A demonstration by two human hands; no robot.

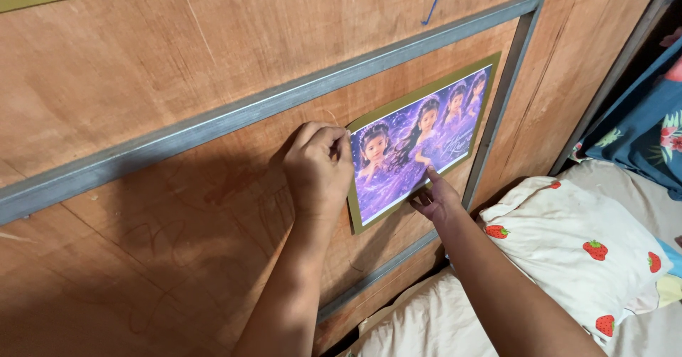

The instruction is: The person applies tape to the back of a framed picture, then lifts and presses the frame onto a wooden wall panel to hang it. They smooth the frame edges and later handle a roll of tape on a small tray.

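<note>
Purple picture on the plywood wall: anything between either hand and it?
Nothing visible. The left hand sits on the left edge of the purple picture, and the right hand presses a finger on its lower part. The picture lies flat on the plywood wall.

Two bare forearms, left hand [317,174] and right hand [435,199] ungloved, sleeveless, ringless.
</note>
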